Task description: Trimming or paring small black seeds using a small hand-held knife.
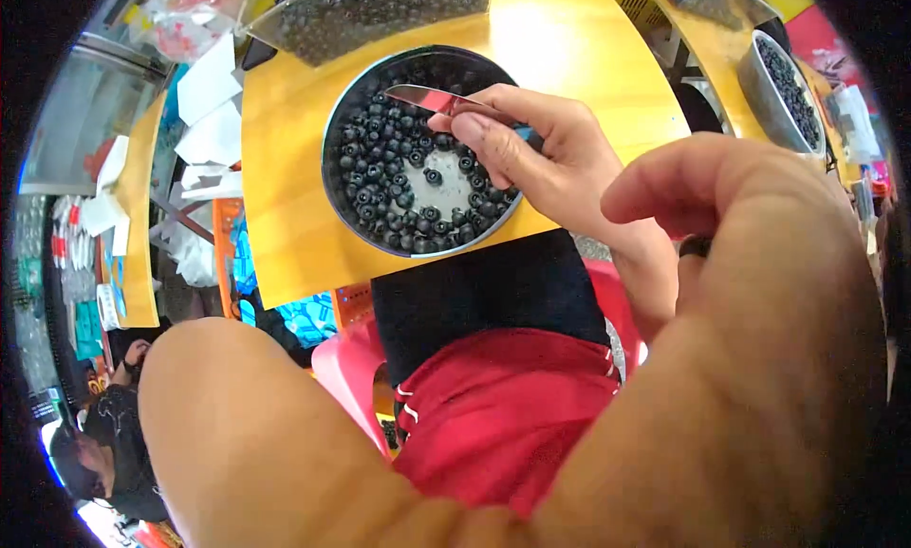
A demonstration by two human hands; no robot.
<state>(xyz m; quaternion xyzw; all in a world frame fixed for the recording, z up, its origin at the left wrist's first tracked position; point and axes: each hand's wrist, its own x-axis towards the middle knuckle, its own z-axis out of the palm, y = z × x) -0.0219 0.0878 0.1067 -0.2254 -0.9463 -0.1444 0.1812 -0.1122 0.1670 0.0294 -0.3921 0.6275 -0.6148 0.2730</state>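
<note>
- Smooth yellow tabletop, wood-grained, caught a bright glare.
- My right hand pinched a slim metal knife, its pointed blade over the bowl.
- My left hand loomed near the lens, bent; I couldn't tell whether it gripped anything.
- Round dark berries ringed the bowl's pale bottom.
- Farther right, another metal bowl held more.

Red top, black lower garment
</note>
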